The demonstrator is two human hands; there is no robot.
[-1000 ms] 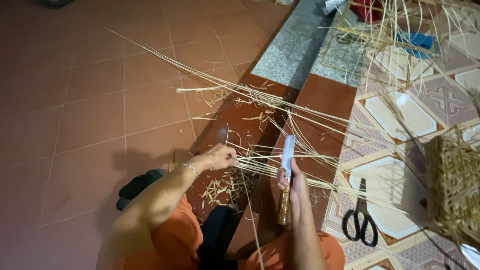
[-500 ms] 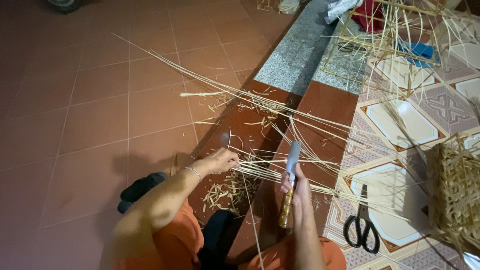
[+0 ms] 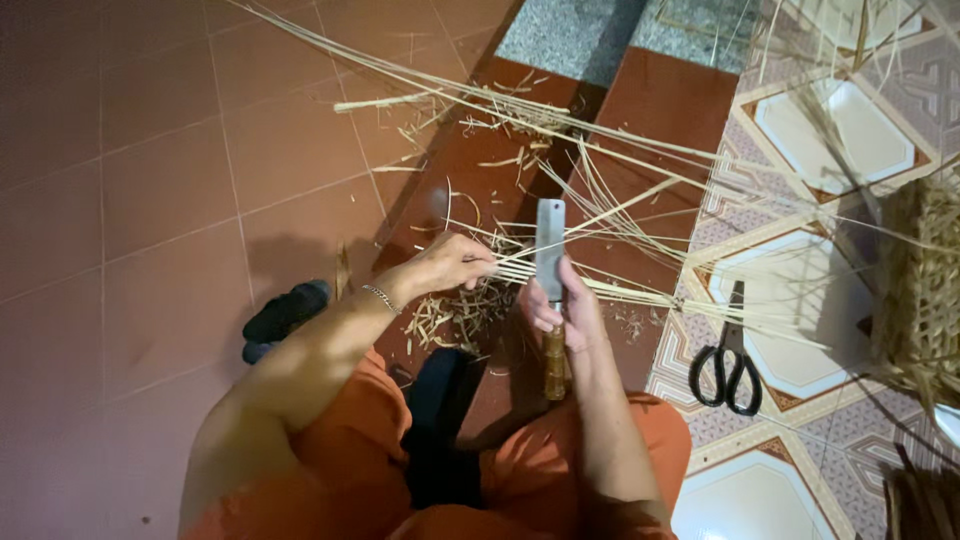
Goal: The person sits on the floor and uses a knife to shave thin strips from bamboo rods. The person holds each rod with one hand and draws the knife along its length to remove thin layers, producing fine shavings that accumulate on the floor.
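My left hand [image 3: 452,264] pinches the ends of a bunch of thin bamboo strips [image 3: 640,290] that fan out to the right over the floor. My right hand [image 3: 562,305] grips a flat-bladed knife [image 3: 549,245] with a wooden handle, blade pointing up, its edge against the strips beside my left fingers. A bracelet sits on my left wrist. Pale shavings [image 3: 455,315] lie in a heap just below both hands. I sit in orange clothes with my knees apart.
Black-handled scissors [image 3: 728,362] lie on the patterned tiles to the right. A woven bamboo basket [image 3: 925,285] stands at the right edge. More long strips [image 3: 470,95] stretch across the red tiles and step toward the top left. A dark sandal [image 3: 285,315] lies left of my arm.
The view has shifted closer over the hands. The knife stays upright in my right hand at the strips; my left hand keeps its pinch on the bunch.
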